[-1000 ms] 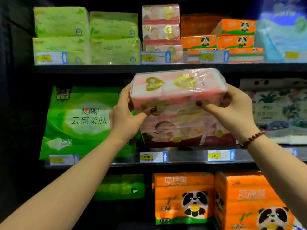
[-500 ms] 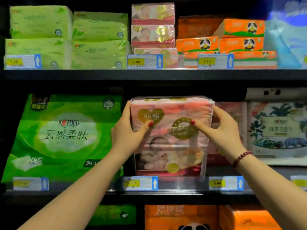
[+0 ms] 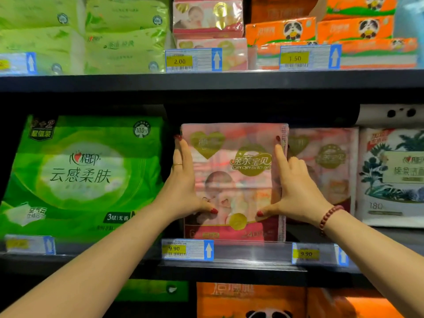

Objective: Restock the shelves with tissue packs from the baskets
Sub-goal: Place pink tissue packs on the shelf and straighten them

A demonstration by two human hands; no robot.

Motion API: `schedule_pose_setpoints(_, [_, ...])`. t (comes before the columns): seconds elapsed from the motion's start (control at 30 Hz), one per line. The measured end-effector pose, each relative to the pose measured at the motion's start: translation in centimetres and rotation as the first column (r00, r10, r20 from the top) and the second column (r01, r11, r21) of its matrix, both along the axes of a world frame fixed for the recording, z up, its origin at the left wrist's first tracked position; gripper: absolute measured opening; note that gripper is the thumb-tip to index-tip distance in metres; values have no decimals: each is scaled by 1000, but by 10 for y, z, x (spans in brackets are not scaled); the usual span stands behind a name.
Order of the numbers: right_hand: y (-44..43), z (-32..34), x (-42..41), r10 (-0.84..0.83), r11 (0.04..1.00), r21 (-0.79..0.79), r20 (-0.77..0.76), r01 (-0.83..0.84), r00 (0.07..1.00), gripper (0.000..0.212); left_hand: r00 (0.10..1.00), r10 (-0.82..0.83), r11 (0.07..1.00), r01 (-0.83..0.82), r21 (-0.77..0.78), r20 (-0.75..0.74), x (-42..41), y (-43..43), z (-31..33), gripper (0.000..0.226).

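Observation:
A pink tissue pack point(image 3: 234, 171) with a gold logo and a baby picture stands upright on the middle shelf point(image 3: 252, 269). My left hand point(image 3: 183, 187) lies flat against its left edge, fingers straight up and thumb on the lower front. My right hand point(image 3: 296, 189) presses its right edge, with the index finger pointing up, the other fingers folded and the thumb on the lower front. A second pink pack point(image 3: 321, 168) of the same kind stands just right of it, partly behind my right hand. No basket is in view.
A large green pack point(image 3: 85, 175) stands left of the pink one and a white leaf-print pack point(image 3: 392, 177) at the far right. The upper shelf point(image 3: 206, 81) holds green, pink and orange panda packs. Orange panda packs point(image 3: 250, 299) sit below. Price tags point(image 3: 187, 250) line the shelf edges.
The pink pack went from tilted in the air to upright on the middle shelf. My hands moved from gripping its sides to lying flat along its edges. The view moved closer.

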State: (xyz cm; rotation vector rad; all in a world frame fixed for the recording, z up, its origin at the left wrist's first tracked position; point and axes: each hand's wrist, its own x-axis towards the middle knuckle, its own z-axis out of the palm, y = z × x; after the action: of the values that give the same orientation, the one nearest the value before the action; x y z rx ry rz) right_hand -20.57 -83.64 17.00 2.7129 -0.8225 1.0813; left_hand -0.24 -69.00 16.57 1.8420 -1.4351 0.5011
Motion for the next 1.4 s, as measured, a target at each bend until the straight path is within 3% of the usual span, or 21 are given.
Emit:
schedule_pose_setpoints(0.13, [-6,1,9,-36,999,-7,-21,36,999,133,988,145,986,-149,77,50,-1,-7,2,146])
schedule_pose_setpoints(0.27, [-6,2,22,-136,990,14,-115,138,984,96,901,329,925,-368,95,282,-4,-15,3,84])
schedule_pose_setpoints(0.33, [-9,3,28,-195,980,-7,-174,197,965,81,831,339,909,-410,73,442,-1,-24,3,81])
schedule_pose_setpoints(0.37, [-13,3,31,-214,977,-35,-193,212,957,77,809,326,915,-399,50,489,3,-29,2,94])
schedule_pose_setpoints(0.43, [-24,2,36,-198,974,-144,-174,174,965,95,811,286,941,-339,13,511,9,-39,1,122])
schedule_pose_setpoints(0.5, [-34,-2,41,-117,970,-226,-101,91,988,130,832,241,960,-281,6,500,18,-48,-2,124])
schedule_pose_setpoints(0.53, [-37,-4,44,-98,965,-249,-78,76,992,135,835,237,962,-274,2,496,22,-52,-3,121])
schedule_pose_setpoints(0.67, [-46,-6,55,-92,955,-285,-38,78,995,133,833,269,945,-326,37,484,33,-66,0,117])
schedule_pose_setpoints(0.83, [-55,5,69,-125,982,-159,-160,99,979,134,837,315,909,-402,113,448,41,-85,7,122])
schedule_pose_setpoints(1.1, [-75,0,73,-62,989,-141,-135,43,989,131,867,255,947,-313,70,428,55,-94,3,124])
schedule_pose_setpoints(1.4, [-67,3,72,-112,986,-139,-173,89,979,121,864,269,938,-335,87,426,50,-91,3,124])
